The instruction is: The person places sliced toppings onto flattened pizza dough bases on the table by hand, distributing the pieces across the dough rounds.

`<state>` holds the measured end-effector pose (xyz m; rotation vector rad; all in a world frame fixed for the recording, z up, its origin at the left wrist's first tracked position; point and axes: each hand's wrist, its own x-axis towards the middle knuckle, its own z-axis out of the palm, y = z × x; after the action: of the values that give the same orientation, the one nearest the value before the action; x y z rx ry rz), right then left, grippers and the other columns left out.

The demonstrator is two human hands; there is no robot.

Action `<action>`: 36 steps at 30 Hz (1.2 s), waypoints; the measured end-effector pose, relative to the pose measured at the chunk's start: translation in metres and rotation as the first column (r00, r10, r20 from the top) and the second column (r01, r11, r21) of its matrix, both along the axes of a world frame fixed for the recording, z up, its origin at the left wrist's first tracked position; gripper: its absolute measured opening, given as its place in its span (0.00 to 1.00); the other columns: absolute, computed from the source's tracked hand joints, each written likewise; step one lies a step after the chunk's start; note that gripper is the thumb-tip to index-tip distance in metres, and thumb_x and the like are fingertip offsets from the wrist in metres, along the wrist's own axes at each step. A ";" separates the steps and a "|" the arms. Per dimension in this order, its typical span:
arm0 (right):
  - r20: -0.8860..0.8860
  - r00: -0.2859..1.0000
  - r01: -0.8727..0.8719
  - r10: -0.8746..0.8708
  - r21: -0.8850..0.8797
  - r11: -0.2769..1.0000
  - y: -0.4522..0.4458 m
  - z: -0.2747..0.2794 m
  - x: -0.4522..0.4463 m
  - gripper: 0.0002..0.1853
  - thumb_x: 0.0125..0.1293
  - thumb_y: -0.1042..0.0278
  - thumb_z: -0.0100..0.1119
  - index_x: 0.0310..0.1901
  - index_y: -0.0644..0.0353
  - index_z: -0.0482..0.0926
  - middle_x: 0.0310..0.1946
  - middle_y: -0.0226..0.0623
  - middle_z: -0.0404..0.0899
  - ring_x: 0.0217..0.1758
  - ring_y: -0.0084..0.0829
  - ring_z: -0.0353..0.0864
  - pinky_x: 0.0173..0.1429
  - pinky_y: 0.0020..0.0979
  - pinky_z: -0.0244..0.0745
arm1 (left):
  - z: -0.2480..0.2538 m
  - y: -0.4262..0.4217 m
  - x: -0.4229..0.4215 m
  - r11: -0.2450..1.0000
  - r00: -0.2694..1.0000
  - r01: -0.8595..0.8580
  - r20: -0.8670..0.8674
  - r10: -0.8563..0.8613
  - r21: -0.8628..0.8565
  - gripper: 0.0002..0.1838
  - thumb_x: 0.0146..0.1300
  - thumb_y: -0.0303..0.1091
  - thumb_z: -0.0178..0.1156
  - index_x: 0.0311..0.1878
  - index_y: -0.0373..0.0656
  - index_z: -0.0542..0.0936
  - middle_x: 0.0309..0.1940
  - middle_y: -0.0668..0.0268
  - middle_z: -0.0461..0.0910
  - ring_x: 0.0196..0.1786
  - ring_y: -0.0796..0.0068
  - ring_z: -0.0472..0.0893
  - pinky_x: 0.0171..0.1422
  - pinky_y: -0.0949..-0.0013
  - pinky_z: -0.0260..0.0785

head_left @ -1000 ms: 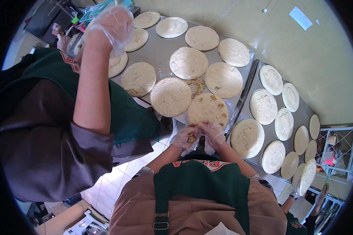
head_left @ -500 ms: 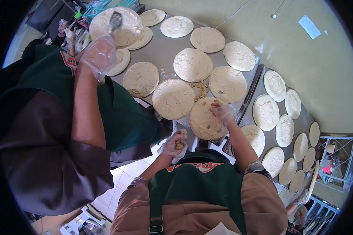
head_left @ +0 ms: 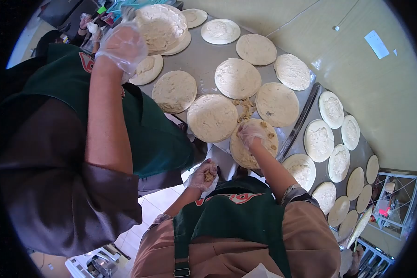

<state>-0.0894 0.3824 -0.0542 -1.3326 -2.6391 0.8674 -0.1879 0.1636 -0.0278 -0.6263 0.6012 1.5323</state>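
My right hand (head_left: 252, 133), in a clear plastic glove, is over the left part of a round cream-covered pizza base (head_left: 259, 155) at the front table edge. Its fingers are bent together, and whatever is between them is hidden. Small tan-brown slices, perhaps mushroom, dot that base along its upper and right side. Lower down, in front of my apron, my gloved left hand (head_left: 203, 176) is cupped around a small heap of similar tan slices (head_left: 210, 176). A loose pile of slices (head_left: 246, 109) lies on the metal table between neighbouring bases.
At left a co-worker's gloved hand (head_left: 124, 44) works over a cream-covered base (head_left: 161, 28). Several coated bases cover the metal table (head_left: 197, 60); more lie on a second table at right. Behind is a wall (head_left: 306, 28). Another person holds a tilted base (head_left: 359, 227) at lower right.
My right hand has moved left across the base, and more slices now show on its right side. My left hand stays cupped low. The co-worker's hand has shifted over its base.
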 end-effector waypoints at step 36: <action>0.134 0.990 -0.078 0.053 0.191 0.978 0.030 0.012 0.024 0.10 0.43 0.65 0.53 0.26 0.61 0.77 0.26 0.45 0.76 0.30 0.41 0.75 0.32 0.33 0.68 | -0.004 -0.003 0.001 1.000 1.000 0.007 0.015 -0.008 0.031 0.14 0.45 0.17 0.52 0.37 0.42 0.69 0.29 0.60 0.68 0.29 0.72 0.71 0.28 0.79 0.68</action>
<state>-0.0651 0.4122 -0.0425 -1.3001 -2.7931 0.5253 -0.1871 0.1601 -0.0322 -0.6109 0.5673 1.5261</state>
